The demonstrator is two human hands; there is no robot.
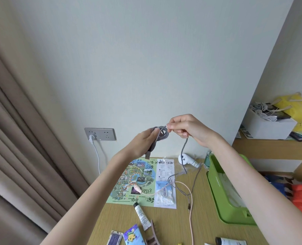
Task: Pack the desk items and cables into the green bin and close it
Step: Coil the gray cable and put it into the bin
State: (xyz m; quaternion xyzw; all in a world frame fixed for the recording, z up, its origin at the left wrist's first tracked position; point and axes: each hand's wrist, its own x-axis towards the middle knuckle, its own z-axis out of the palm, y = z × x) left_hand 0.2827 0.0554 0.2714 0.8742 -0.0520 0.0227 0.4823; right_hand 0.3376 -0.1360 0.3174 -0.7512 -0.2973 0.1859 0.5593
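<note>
Above desk [205, 225], both hands' fingers [170, 126] pinch grey cable [158, 134].

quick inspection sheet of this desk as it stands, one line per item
surface: wood-tone desk, items spread across it
job's things: green bin at the right, open, white contents inside; map leaflet, tube and white packet lie on the desk
clutter: hair clip, white device, bottle behind the bin
hands: left hand holds the coiled part of the grey cable; right hand pinches the same cable
cables: grey tail hangs to the desk; pink cable lies loose; white cord plugged into wall socket
surroundings: curtain left; shelf right with white box, yellow bag
</note>
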